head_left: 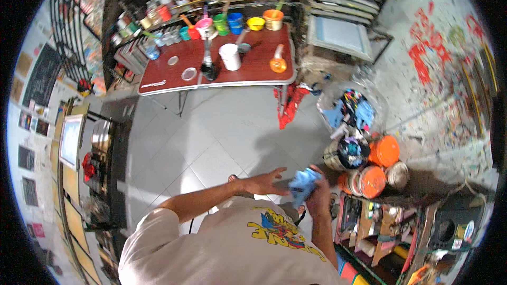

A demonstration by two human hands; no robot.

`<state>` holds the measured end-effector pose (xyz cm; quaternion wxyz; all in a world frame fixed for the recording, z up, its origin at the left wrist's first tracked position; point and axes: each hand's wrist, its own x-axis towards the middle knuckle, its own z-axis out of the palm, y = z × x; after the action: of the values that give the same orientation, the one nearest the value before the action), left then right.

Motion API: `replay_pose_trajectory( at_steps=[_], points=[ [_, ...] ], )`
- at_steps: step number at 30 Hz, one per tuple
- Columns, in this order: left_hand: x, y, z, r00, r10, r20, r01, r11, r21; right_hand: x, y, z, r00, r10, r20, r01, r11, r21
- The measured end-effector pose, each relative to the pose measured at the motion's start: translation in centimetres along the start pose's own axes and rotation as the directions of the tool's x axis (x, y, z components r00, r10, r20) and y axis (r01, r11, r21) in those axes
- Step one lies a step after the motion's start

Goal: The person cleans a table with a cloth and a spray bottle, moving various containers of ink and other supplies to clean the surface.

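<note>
A crumpled light-blue cloth (304,184) is gripped in my right hand (320,194), in front of my torso. My left hand (264,182) is just left of it, fingers spread, holding nothing. Beyond the hands stands a folding table (178,71) with a dark red top. On it are a white plastic tub (230,57), a container of black paint (208,72) with a long tool in it, an orange scoop-like container (278,64) and a clear round lid (189,74). Colored paint pots, among them a blue one (235,23) and a yellow bowl (256,23), line its back edge.
A clear bag (380,107) of rags, a bucket (334,154) and orange-lidded tubs (372,182) stand on the right. A red cloth (291,107) lies by the table leg. Screen frames (340,37) are stacked at the back right. A dark rack (115,166) stands left.
</note>
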<state>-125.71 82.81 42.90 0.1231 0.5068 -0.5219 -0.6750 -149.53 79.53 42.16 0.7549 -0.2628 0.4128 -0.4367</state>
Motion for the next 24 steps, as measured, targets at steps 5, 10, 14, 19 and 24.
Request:
replay_pose_trajectory(
  at_steps=[5, 10, 14, 19, 24],
  points=[
    [-8.1, -6.9, -8.5, 0.914, -0.148, -0.377, -0.213, 0.618, -0.757, 6.7, 8.6, 20.5, 0.925, -0.277, 0.26, 0.378, 0.738, -0.559],
    [-16.5, -13.6, -19.4, 0.743, -0.223, -0.631, -0.474, 0.489, -0.732, 9.2, 15.8, 32.3, 0.715, -0.177, 0.677, 0.691, 0.327, -0.645],
    [-21.7, -17.1, -26.4, 0.786, -0.164, -0.596, -0.407, 0.589, -0.698, 13.9, 19.7, 37.9, 0.681, 0.219, 0.698, 0.645, 0.272, -0.714],
    [-22.5, -23.0, -37.3, 0.739, -0.121, -0.663, -0.32, 0.803, -0.502, 24.3, 23.6, 41.4, 0.785, 0.295, 0.544, 0.464, 0.302, -0.833],
    [-18.6, -29.8, -57.6, 0.338, -0.17, -0.926, 0.176, 0.978, -0.115, 35.9, 28.0, 46.6, 0.902, 0.227, 0.368, 0.298, 0.289, -0.91]
  ],
)
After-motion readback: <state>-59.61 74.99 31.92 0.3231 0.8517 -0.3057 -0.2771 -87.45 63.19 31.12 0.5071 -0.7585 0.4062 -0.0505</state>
